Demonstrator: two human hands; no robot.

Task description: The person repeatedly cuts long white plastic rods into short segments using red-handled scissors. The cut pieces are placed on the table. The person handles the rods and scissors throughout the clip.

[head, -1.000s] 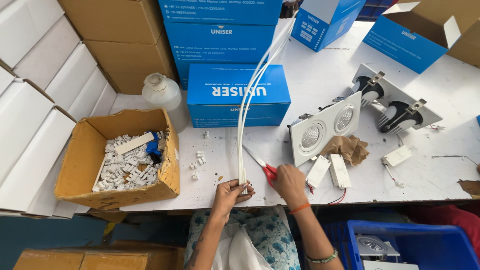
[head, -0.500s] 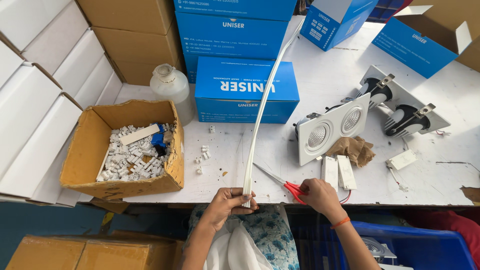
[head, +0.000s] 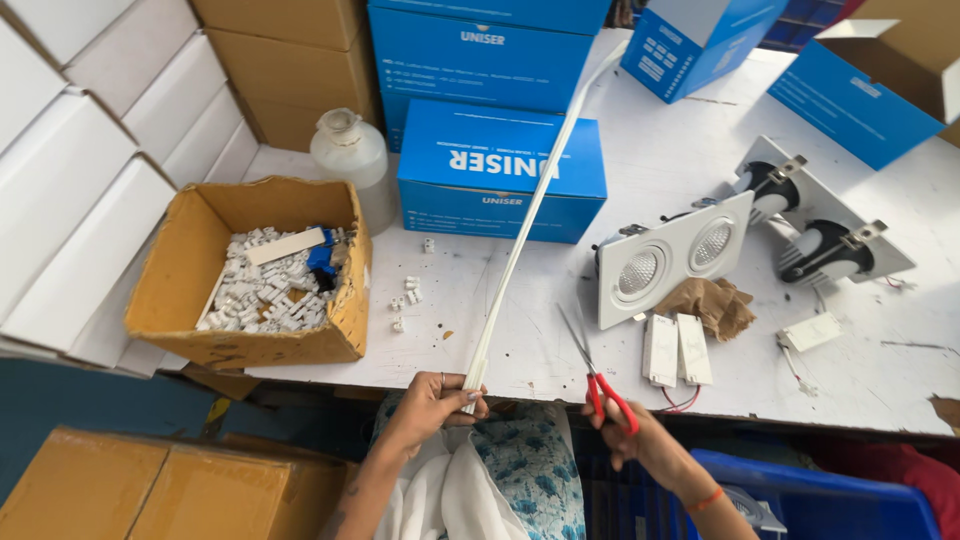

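A: Quick, what's w/ the hands?

B: Left hand at the near edge of the worktop, fingers clamped on the low end of a bundle of thin white tubes. Bundle runs up & away, slanting right, over the blue box lying flat, toward the back.

A: Right?

B: Right hand holds red-handled scissors, fingers through/around the handles. Blades point up-left, slightly apart, tips just beside the tubes but not touching, from what I can see.

A: Other stuff nearby?

B: Left side: open cardboard box full of small white connectors, plus a few loose ones on the worktop betw. box & tubes. Plastic bottle behind it. Right of the tubes: white twin-lamp fitting, face up, w/ crumpled brown paper just beside it & two small white driver units near the edge. Second fitting further right, turned over so its black backs show.

A: Below the worktop?

B: Blue bin under the right arm, cardboard boxes lower left.
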